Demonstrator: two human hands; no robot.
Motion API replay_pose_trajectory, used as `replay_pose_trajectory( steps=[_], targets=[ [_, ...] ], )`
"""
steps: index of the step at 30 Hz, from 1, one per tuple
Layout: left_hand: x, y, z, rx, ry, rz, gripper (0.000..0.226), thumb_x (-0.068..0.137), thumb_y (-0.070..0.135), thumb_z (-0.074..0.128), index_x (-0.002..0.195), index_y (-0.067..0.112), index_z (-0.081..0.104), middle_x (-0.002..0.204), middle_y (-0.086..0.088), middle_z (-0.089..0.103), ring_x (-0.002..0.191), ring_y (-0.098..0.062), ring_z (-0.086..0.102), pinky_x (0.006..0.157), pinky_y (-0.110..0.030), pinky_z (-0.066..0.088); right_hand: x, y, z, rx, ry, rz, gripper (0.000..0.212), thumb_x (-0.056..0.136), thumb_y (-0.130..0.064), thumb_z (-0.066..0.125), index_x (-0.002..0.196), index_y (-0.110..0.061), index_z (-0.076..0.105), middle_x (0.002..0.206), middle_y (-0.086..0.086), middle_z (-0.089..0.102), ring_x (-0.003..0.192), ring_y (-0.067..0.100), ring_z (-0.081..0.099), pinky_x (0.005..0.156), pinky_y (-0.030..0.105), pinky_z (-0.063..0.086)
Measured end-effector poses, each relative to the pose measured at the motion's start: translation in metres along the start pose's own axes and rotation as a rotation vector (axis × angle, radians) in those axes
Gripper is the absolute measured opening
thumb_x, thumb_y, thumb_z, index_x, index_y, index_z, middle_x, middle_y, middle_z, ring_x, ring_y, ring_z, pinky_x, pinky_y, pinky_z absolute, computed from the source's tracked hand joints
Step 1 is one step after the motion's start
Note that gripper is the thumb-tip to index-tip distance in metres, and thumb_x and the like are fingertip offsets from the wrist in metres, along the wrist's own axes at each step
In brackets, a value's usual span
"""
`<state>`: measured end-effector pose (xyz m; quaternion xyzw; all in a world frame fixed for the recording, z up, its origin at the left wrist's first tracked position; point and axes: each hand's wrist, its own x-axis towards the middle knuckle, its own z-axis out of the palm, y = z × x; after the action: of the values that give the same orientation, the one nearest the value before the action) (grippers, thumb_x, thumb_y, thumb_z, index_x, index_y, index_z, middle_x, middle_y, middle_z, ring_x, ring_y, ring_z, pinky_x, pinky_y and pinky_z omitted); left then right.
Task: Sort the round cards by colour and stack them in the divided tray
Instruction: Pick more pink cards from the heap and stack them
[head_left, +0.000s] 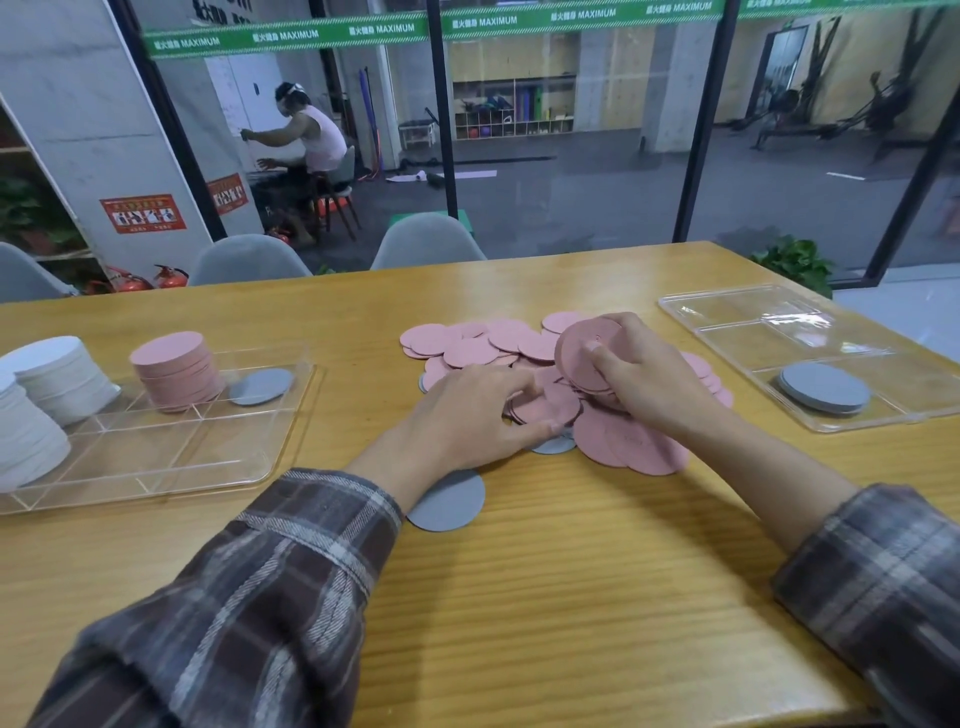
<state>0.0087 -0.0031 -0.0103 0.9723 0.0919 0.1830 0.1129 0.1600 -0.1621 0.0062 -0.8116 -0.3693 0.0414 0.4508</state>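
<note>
A heap of pink round cards (470, 351) lies mid-table, with a few grey cards among them. My right hand (647, 374) holds a tilted bundle of pink cards (582, 353) above the heap, thumb across its face. My left hand (467, 415) pinches a few pink cards (548, 408) at the heap's near side. One grey card (449, 501) lies partly under my left wrist. At the left, the divided tray (171, 452) holds a pink stack (174, 371), a grey card (260, 386) and white stacks (57, 376).
A second clear divided tray (753, 332) sits at the right with a short grey stack (825, 388) in a near compartment. Grey chairs stand behind the far table edge. Bare wood lies between me and the heap.
</note>
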Motion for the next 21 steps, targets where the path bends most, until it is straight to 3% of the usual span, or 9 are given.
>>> replay_pose_trajectory(
  steps=[4,6,9,12,15,17,21],
  targets=[
    [-0.009,-0.003,-0.004,-0.054,0.008,0.038,0.049,0.081,0.071,0.062,0.108,0.031,0.072,0.099,0.015,0.074,0.093,-0.008,0.066,0.082,-0.038,0.055,-0.003,0.000,0.000,-0.009,-0.049,-0.030,0.048,0.103,-0.043,0.051,0.147,-0.026,0.042,0.128,0.000,0.059,0.113,0.019,0.056,0.087,0.034,0.041],
    [-0.014,-0.005,-0.007,-0.094,0.021,0.075,0.044,0.080,0.062,0.071,0.107,0.028,0.075,0.096,0.015,0.074,0.090,-0.008,0.066,0.080,-0.037,0.054,-0.004,0.000,0.000,-0.010,-0.075,-0.053,0.048,0.102,-0.044,0.053,0.146,-0.027,0.044,0.124,-0.002,0.061,0.105,0.018,0.061,0.086,0.035,0.046],
    [-0.022,-0.007,-0.014,-0.219,0.022,0.118,0.034,0.077,0.043,0.086,0.106,0.026,0.077,0.087,0.024,0.067,0.086,-0.001,0.061,0.076,-0.024,0.050,-0.004,0.001,0.002,-0.050,-0.107,-0.119,0.048,0.101,-0.045,0.055,0.145,-0.027,0.047,0.128,-0.006,0.060,0.117,0.016,0.057,0.092,0.032,0.043],
    [-0.028,-0.008,-0.021,-0.366,0.001,0.038,0.044,0.072,0.027,0.094,0.112,0.026,0.076,0.091,0.028,0.067,0.090,-0.001,0.063,0.082,-0.015,0.050,-0.005,0.001,0.004,-0.085,-0.122,-0.127,0.049,0.102,-0.045,0.053,0.147,-0.026,0.045,0.127,-0.003,0.061,0.118,0.018,0.056,0.090,0.031,0.039],
    [-0.028,-0.007,-0.025,-0.548,-0.013,-0.054,0.056,0.071,0.010,0.094,0.120,0.026,0.073,0.118,0.019,0.071,0.105,-0.009,0.066,0.093,-0.030,0.057,-0.007,-0.002,0.005,-0.077,-0.152,-0.108,0.047,0.103,-0.045,0.050,0.146,-0.028,0.042,0.090,-0.003,0.067,0.084,0.018,0.065,0.076,0.035,0.047],
    [-0.028,-0.005,-0.027,-0.683,-0.040,-0.092,0.058,0.075,-0.003,0.088,0.124,0.023,0.071,0.124,0.014,0.070,0.098,-0.016,0.069,0.092,-0.038,0.061,-0.007,-0.003,0.005,-0.031,-0.170,-0.088,0.043,0.104,-0.044,0.048,0.144,-0.029,0.042,0.069,0.000,0.064,0.060,0.014,0.063,0.065,0.037,0.053],
    [-0.028,0.000,-0.027,-0.847,-0.071,-0.154,0.062,0.084,-0.016,0.070,0.132,0.022,0.062,0.137,0.003,0.062,0.103,-0.023,0.075,0.094,-0.043,0.061,-0.006,-0.003,0.005,0.009,-0.175,-0.073,0.036,0.106,-0.042,0.044,0.141,-0.033,0.043,0.063,0.001,0.059,0.045,0.009,0.053,0.053,0.035,0.049]
  ],
)
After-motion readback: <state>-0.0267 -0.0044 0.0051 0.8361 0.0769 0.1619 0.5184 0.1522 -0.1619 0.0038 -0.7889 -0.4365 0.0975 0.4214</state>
